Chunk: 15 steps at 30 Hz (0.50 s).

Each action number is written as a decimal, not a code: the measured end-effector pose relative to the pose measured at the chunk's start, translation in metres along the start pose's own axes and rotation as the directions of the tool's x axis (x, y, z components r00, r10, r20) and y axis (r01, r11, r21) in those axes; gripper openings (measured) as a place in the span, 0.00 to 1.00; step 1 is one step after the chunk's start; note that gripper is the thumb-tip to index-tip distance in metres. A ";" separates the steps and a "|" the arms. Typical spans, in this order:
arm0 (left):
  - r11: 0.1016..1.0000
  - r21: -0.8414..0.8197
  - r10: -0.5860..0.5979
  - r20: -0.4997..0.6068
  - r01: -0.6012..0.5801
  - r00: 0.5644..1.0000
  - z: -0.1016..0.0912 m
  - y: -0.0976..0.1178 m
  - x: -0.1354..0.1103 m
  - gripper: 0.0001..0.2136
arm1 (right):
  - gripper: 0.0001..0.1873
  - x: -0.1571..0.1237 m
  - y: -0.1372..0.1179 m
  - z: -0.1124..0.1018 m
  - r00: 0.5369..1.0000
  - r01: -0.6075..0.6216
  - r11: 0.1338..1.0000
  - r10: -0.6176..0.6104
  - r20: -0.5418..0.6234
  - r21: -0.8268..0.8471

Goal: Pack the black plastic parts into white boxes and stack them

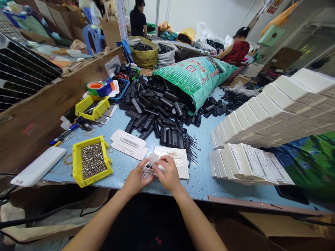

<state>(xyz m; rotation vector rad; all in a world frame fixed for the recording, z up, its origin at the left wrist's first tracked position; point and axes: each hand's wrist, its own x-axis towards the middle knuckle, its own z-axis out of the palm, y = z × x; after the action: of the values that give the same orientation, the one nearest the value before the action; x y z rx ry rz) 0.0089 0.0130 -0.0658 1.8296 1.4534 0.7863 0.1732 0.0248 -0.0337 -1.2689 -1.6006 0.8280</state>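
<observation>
Near the table's front edge, my left hand (138, 178) and my right hand (169, 174) both grip a small white printed cardboard box (147, 173). Its flap stands up between the fingers, and something dark shows at its opening. Fingers cover much of the box. Just behind it lies a flat white board (180, 158) with a shiny surface. To the left is a flattened white carton (129, 144) with a printed drawing. Several black plastic cases (171, 137) stand side by side beyond the board, beside thin black screws or pins (191, 148).
A yellow bin of small metal parts (92, 160) sits left, near another yellow bin (92, 108). Black cases spill from a green sack (193, 78). White boxes (251, 164) are stacked right. A white bar (39, 166) overhangs the left edge. People (138, 19) are in the background.
</observation>
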 end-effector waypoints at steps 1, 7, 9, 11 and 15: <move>1.000 0.002 0.028 0.004 -0.028 1.000 0.000 -0.001 0.000 0.24 | 0.13 0.000 0.005 0.002 0.997 -0.068 0.992 0.070 -0.014 0.107; 0.989 -0.122 -0.067 0.130 0.083 0.989 -0.001 0.010 0.006 0.45 | 0.18 -0.003 0.018 0.013 0.986 -0.095 0.889 0.021 0.167 0.449; 0.977 -0.162 -0.112 0.158 0.138 0.981 -0.002 0.016 0.008 0.50 | 0.15 -0.002 0.015 0.012 0.982 -0.024 0.919 -0.053 0.182 0.393; 0.972 -0.162 -0.144 0.153 0.169 0.978 -0.001 0.021 0.009 0.50 | 0.14 0.001 0.012 0.009 0.978 -0.034 0.932 -0.043 0.206 0.360; 0.969 -0.113 -0.207 0.128 0.221 0.970 -0.001 0.022 0.010 0.48 | 0.15 0.005 0.010 0.006 0.981 -0.116 0.928 0.052 0.186 0.355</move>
<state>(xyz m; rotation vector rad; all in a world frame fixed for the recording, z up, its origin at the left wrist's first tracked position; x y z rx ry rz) 0.0233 0.0191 -0.0470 1.5662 1.4625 0.6385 0.1704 0.0323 -0.0434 -1.0243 -1.4453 1.2557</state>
